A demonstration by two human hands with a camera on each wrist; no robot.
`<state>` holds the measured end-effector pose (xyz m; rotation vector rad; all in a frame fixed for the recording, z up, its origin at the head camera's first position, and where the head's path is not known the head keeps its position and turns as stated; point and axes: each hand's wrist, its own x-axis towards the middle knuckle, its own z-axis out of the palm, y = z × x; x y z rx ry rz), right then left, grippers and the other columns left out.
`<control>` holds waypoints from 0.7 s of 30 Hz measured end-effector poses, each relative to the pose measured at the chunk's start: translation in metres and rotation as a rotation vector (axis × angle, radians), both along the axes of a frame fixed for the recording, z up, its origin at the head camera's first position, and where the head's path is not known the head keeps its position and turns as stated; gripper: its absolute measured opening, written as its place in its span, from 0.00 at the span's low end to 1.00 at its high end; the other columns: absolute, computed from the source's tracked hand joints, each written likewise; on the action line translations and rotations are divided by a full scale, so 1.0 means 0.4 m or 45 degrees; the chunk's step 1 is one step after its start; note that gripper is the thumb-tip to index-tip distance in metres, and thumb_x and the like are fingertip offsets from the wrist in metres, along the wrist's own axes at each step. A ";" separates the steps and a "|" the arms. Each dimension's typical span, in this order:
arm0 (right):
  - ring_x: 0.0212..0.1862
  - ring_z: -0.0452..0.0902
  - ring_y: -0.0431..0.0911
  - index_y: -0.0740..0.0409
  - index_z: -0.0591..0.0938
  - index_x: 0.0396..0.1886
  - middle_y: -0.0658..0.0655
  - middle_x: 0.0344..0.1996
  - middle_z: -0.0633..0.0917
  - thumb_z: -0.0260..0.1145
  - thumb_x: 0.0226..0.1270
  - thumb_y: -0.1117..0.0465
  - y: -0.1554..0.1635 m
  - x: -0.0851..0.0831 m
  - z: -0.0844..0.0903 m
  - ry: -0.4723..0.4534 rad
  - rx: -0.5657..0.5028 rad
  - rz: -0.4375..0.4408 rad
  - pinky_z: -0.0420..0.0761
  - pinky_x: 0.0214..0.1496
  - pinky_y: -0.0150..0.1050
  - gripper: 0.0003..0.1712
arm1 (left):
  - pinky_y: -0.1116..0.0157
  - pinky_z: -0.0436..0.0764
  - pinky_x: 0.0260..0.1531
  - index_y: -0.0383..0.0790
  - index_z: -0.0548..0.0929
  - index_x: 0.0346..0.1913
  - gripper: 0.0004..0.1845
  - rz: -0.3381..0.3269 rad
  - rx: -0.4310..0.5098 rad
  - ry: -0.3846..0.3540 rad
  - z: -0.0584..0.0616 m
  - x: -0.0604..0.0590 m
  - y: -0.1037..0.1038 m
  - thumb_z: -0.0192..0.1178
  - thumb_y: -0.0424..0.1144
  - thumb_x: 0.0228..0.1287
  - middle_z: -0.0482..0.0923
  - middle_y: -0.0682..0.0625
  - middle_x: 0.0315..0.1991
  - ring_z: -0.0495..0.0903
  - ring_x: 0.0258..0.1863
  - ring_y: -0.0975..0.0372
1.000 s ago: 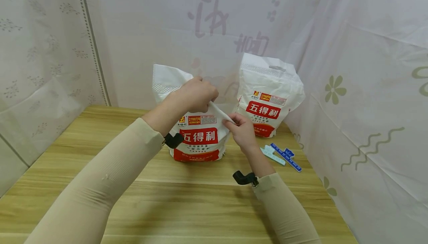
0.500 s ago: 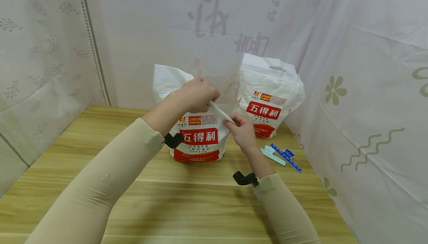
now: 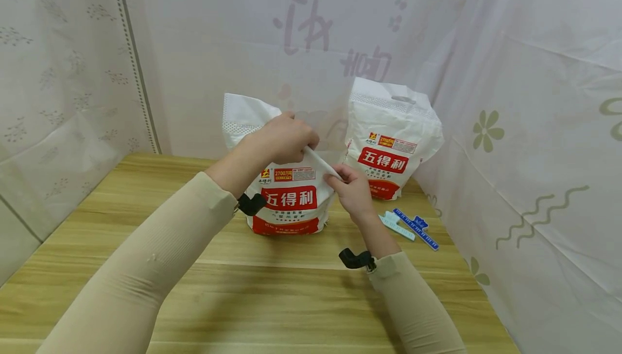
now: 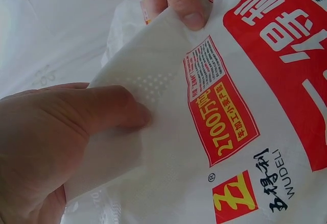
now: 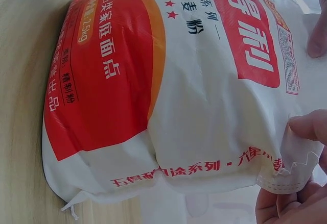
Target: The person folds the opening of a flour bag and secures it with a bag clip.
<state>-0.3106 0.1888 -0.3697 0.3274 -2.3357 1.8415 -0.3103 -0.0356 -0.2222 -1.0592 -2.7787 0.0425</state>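
A white flour bag [image 3: 291, 219] with red print stands upright on the table, its top edge folded over on the right side. My left hand [image 3: 286, 137] grips that folded top near its middle; in the left wrist view the thumb of the left hand [image 4: 56, 127] presses on the white fold. At the bag's right upper corner, my right hand [image 3: 353, 192] pinches the end of the fold between thumb and fingers. The right wrist view shows the right hand [image 5: 301, 198] with its thumb on the stitched corner of the flour bag [image 5: 204, 101]. The left part of the bag's top sticks up unfolded.
Behind and to the right stands a second flour bag [image 3: 389, 127] with a handle slot. A pale green clip [image 3: 399, 228] and a blue clip [image 3: 417, 230] lie on the wooden table [image 3: 233, 300] to the right. Patterned cloth [image 3: 194, 57] hangs behind and at both sides.
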 end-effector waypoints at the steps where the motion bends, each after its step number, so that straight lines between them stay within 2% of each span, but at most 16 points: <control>1: 0.53 0.86 0.50 0.63 0.89 0.58 0.62 0.58 0.90 0.71 0.80 0.61 0.000 0.001 0.000 0.005 0.010 0.006 0.89 0.54 0.36 0.14 | 0.50 0.73 0.68 0.48 0.92 0.46 0.09 -0.002 -0.002 0.000 0.001 0.000 0.000 0.67 0.31 0.71 0.93 0.52 0.45 0.86 0.45 0.54; 10: 0.53 0.83 0.52 0.63 0.90 0.57 0.63 0.58 0.88 0.70 0.80 0.62 0.000 0.001 0.002 0.042 0.075 0.006 0.87 0.53 0.37 0.13 | 0.46 0.69 0.78 0.49 0.95 0.51 0.13 0.003 -0.014 -0.007 0.002 0.003 -0.001 0.66 0.31 0.73 0.94 0.52 0.51 0.89 0.53 0.55; 21: 0.54 0.84 0.51 0.63 0.89 0.60 0.63 0.59 0.89 0.70 0.80 0.62 -0.003 0.006 0.006 0.010 0.065 -0.020 0.87 0.53 0.36 0.15 | 0.47 0.70 0.77 0.49 0.95 0.49 0.12 0.010 -0.043 0.014 0.005 0.006 0.002 0.66 0.31 0.73 0.94 0.52 0.49 0.88 0.50 0.55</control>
